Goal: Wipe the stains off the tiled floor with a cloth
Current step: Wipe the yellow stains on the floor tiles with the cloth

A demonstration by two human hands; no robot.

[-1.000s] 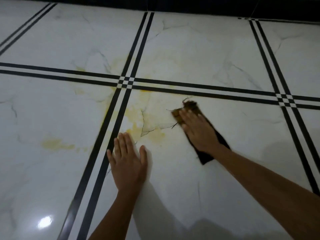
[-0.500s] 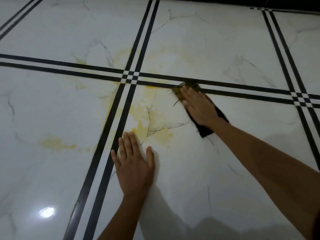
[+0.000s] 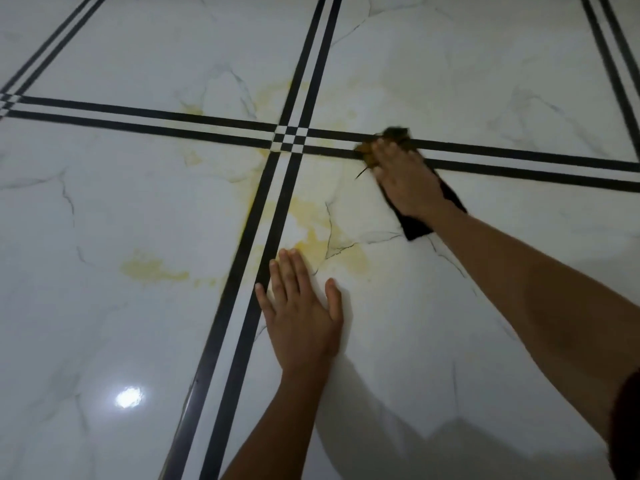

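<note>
White marble-look tiled floor (image 3: 485,323) fills the whole view, glossy, with a lamp's reflection (image 3: 129,397) low on the near-left side. Paired black border lines divide it, and they meet at a small checkered crossing (image 3: 291,139), which serves as the landmark for everything else.

Yellow stains spread around that crossing. The largest patch (image 3: 311,233) lies on the near side of it, just right of the near-running double line, a second blotch (image 3: 149,268) sits well to the near-left, and fainter yellow haze (image 3: 277,95) shows on the far side.

The right hand (image 3: 405,178) lies flat and spread, pressing a dark cloth (image 3: 415,226) onto the floor right of the crossing, over the rightward double line. The cloth's long axis runs from its frayed, brownish far end (image 3: 394,133) on the line back toward the person and rightward along the forearm. It is pressed under the palm, not gripped in a fist.

The left hand (image 3: 301,313) is empty and open, palm down, bracing on the tile on the near side of the crossing, fingertips touching the edge of the largest patch.

That patch lies leftward and nearer the person from the cloth, between the two hands. Judging from this, the coming stroke would pull the cloth back and left, and the bracing left hand sits close to that path.
</note>
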